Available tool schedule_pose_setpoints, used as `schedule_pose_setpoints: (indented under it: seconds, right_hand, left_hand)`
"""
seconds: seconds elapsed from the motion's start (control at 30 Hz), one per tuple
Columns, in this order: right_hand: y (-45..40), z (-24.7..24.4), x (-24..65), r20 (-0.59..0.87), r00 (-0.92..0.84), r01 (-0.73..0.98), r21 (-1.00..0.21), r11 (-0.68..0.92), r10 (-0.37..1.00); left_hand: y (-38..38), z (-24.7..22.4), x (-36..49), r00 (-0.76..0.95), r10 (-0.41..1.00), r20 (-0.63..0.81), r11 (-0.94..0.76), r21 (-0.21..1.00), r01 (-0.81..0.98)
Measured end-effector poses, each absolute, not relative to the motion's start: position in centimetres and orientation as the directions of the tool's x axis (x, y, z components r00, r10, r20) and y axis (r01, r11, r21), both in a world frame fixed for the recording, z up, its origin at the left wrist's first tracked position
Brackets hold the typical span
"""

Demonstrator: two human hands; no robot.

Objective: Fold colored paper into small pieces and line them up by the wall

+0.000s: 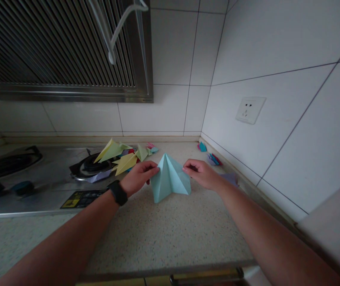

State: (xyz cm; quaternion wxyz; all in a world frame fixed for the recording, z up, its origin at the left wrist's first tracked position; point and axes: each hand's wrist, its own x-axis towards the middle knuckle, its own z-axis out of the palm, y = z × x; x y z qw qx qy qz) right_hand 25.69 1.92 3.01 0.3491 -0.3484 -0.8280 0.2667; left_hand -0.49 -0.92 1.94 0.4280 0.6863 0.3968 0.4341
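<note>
Between my two hands a sheet of light blue folding paper (170, 178) is held up above the speckled counter. It is creased down the middle, comes to a point at the top, and its lower edge spreads in two panels. My left hand (140, 174), with a black watch on the wrist, pinches the paper's left edge between thumb and fingers. On the other side my right hand (199, 171) pinches the right edge with its fingertips. Some fingertips are hidden behind the paper.
Yellow folded papers (125, 163) lie around the right burner (89, 165) of the steel stove, with smaller coloured pieces behind. By the right wall sit small folded papers (214, 159) and a purple paper (229, 178). A range hood (68, 95) hangs above; a socket (250, 110) is on the wall.
</note>
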Motion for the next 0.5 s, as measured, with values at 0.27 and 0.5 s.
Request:
schedule_pose_setpoints:
  seconds: [0.27, 0.5]
  right_hand:
    - [1.95, 2.98, 25.75, 0.398, -0.511, 0.383, -0.687, 0.617, 0.762]
    - [2.04, 2.88, 25.73, 0.396, -0.516, 0.384, -0.686, 0.618, 0.76]
  left_hand:
    - [-0.72, 1.84, -0.55, 0.306, 0.916, 0.259, -0.322, 0.93, 0.177]
    - [-0.75, 1.86, -0.5, 0.305, 0.917, 0.255, -0.317, 0.933, 0.171]
